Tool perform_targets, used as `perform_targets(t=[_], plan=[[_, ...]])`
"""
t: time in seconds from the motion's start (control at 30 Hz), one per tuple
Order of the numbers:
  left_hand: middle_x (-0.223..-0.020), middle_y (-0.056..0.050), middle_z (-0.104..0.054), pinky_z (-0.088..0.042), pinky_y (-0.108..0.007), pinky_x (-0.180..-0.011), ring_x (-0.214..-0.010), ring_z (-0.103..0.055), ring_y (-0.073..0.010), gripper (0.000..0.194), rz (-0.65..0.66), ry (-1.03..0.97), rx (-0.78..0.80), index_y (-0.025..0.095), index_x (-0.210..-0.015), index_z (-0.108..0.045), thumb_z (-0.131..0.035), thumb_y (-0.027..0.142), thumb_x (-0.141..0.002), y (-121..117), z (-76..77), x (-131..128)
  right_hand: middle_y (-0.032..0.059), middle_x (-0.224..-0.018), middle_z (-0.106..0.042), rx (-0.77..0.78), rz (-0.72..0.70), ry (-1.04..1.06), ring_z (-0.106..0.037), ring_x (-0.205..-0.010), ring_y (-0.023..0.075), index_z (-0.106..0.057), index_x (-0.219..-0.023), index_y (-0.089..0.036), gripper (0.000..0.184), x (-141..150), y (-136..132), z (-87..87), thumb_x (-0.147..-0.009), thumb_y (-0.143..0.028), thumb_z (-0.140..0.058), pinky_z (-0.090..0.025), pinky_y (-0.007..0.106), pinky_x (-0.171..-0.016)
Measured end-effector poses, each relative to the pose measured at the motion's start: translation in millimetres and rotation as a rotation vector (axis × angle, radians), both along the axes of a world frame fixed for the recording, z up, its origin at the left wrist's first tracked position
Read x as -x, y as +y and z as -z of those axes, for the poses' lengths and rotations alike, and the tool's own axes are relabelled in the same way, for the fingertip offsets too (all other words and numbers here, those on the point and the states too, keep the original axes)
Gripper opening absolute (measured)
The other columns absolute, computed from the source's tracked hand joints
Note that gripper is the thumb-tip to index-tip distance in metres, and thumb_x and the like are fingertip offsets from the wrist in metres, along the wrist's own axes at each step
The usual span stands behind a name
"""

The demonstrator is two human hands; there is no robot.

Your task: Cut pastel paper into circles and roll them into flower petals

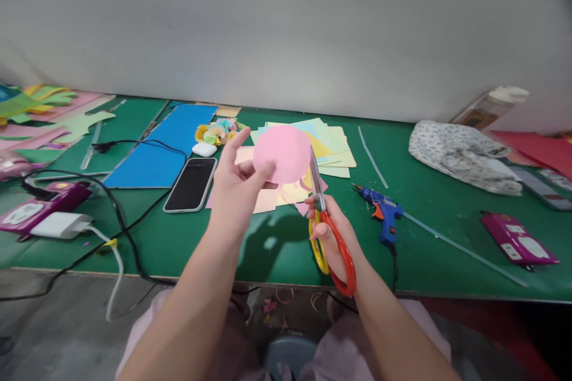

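Note:
My left hand [236,181] pinches a round pink paper disc [282,153] by its left edge and holds it up above the green table [429,214]. My right hand [334,232] grips scissors [330,232] with one red and one yellow handle. Their blades point up and meet the disc's right edge, where a thin curled pink strip hangs down. Behind the disc lies a stack of pastel paper sheets [330,146].
A phone [191,184], white earbud case [204,149], blue sheet [163,143] and paper flowers [218,129] lie left of centre. A blue glue gun [383,209] sits to the right, with a patterned cloth bundle [462,155]. Purple power strips [42,202] and cables [120,214] are at left.

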State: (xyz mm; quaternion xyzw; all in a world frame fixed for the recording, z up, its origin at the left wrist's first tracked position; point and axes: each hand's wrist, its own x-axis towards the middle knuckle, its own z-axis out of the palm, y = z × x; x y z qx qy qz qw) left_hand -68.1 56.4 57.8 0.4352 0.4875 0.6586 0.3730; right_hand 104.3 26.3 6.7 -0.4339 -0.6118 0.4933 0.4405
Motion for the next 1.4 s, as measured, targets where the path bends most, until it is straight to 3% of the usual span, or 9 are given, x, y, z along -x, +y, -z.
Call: perform_targets(t=[0.1, 0.17, 0.23, 0.47, 0.63, 0.77, 0.97, 1.17, 1.4], plan=[[-0.115, -0.012, -0.068, -0.064, -0.027, -0.058, -0.086, -0.072, -0.0212, 0.101, -0.004, -0.035, 0.010, 0.025, -0.152, -0.030, -0.083, 0.022, -0.066, 0.0, 4.2, -8.1, 0.0030, -0.091, -0.053, -0.029, -0.003, -0.002, -0.049, -0.071, 0.0163, -0.057, -0.112, -0.024, 0.081, 2.5, -0.4, 3.4, -0.067, -0.090, -0.048, -0.045, 0.027, -0.057], [-0.146, -0.013, -0.047, -0.065, -0.029, -0.057, -0.108, -0.066, -0.0307, 0.105, -0.003, -0.001, -0.010, 0.031, -0.151, -0.031, -0.084, 0.018, -0.062, 0.1, 7.1, -12.4, 0.0032, -0.092, -0.053, -0.051, -0.014, 0.004, -0.049, -0.068, 0.0153, -0.056, -0.117, -0.025, 0.084, 3.5, 0.4, 7.0, -0.065, -0.091, -0.047, -0.044, 0.028, -0.056], [-0.154, -0.011, -0.035, -0.065, -0.029, -0.057, -0.123, -0.057, -0.0375, 0.105, 0.011, 0.047, -0.035, 0.034, -0.151, -0.031, -0.084, 0.016, -0.062, 0.2, 9.2, -14.1, 0.0034, -0.095, -0.053, -0.067, -0.027, 0.020, -0.048, -0.065, 0.0139, -0.054, -0.121, -0.025, 0.089, 3.4, 1.8, 10.1, -0.064, -0.092, -0.046, -0.043, 0.028, -0.056], [-0.160, -0.005, -0.028, -0.064, -0.028, -0.054, -0.124, -0.055, -0.0388, 0.101, 0.103, 0.143, -0.068, 0.040, -0.149, -0.034, -0.082, 0.017, -0.064, 1.0, 11.2, -8.4, 0.0040, -0.096, -0.053, -0.064, -0.024, 0.033, -0.050, -0.068, 0.0155, -0.054, -0.121, -0.025, 0.089, 0.9, 3.1, 7.4, -0.063, -0.092, -0.047, -0.044, 0.030, -0.059], [-0.151, -0.012, -0.042, -0.063, -0.026, -0.051, -0.091, -0.069, -0.0242, 0.105, 0.026, 0.102, -0.057, 0.031, -0.152, -0.030, -0.083, 0.019, -0.062, 3.0, 10.5, -5.6, 0.0044, -0.091, -0.053, -0.009, 0.015, 0.018, -0.054, -0.083, 0.0214, -0.057, -0.111, -0.024, 0.085, 2.4, 0.0, 0.9, -0.063, -0.092, -0.047, -0.044, 0.028, -0.057], [-0.158, -0.010, -0.032, -0.062, -0.023, -0.051, -0.079, -0.068, -0.0156, 0.099, -0.048, 0.108, -0.087, 0.031, -0.149, -0.035, -0.082, 0.020, -0.063, 3.2, 9.1, -4.7, 0.0032, -0.091, -0.052, 0.018, -0.009, 0.016, -0.051, -0.074, 0.0178, -0.057, -0.112, -0.024, 0.088, 2.2, -0.3, -0.3, -0.059, -0.093, -0.049, -0.044, 0.028, -0.058], [-0.141, -0.011, -0.052, -0.063, -0.027, -0.052, -0.070, -0.067, -0.0146, 0.100, 0.067, 0.163, -0.046, 0.031, -0.150, -0.035, -0.083, 0.020, -0.062, 2.2, 9.7, -0.3, 0.0024, -0.099, -0.050, -0.030, -0.048, 0.063, -0.046, -0.064, 0.0127, -0.052, -0.123, -0.024, 0.095, 0.1, 2.3, 0.1, -0.058, -0.094, -0.050, -0.043, 0.031, -0.064], [-0.141, -0.014, -0.053, -0.062, -0.022, -0.053, -0.071, -0.067, -0.0127, 0.099, 0.033, 0.121, -0.050, 0.026, -0.150, -0.035, -0.083, 0.021, -0.063, 2.1, 4.8, 1.3, 0.0021, -0.091, -0.050, 0.004, -0.007, 0.031, -0.048, -0.070, 0.0155, -0.056, -0.109, -0.023, 0.084, -0.6, 1.2, -0.2, -0.061, -0.093, -0.049, -0.041, 0.028, -0.059], [-0.136, -0.014, -0.058, -0.061, -0.021, -0.056, -0.068, -0.067, -0.0101, 0.093, 0.053, 0.133, -0.052, 0.025, -0.150, -0.035, -0.080, 0.019, -0.068, -0.9, 2.7, 2.0, 0.0038, -0.100, -0.052, -0.022, -0.045, 0.042, -0.049, -0.067, 0.0142, -0.051, -0.122, -0.025, 0.093, 0.2, 0.4, 0.4, -0.060, -0.094, -0.048, -0.045, 0.032, -0.065]])
